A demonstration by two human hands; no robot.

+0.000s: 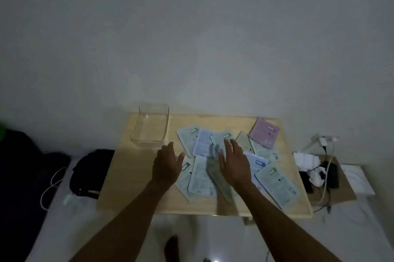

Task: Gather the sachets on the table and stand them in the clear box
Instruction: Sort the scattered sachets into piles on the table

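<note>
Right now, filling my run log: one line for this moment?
clear box: empty | sachets: flat on table | left hand, right hand: open above

Sachets (202,173) lie flat beside empty clear box (150,128).

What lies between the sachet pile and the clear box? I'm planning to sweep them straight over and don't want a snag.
Nothing visible blocks the way. The clear box stands open and empty at the table's far left corner, with bare tabletop between it and the sachets. The left hand and right hand hover open over the pile.
</note>
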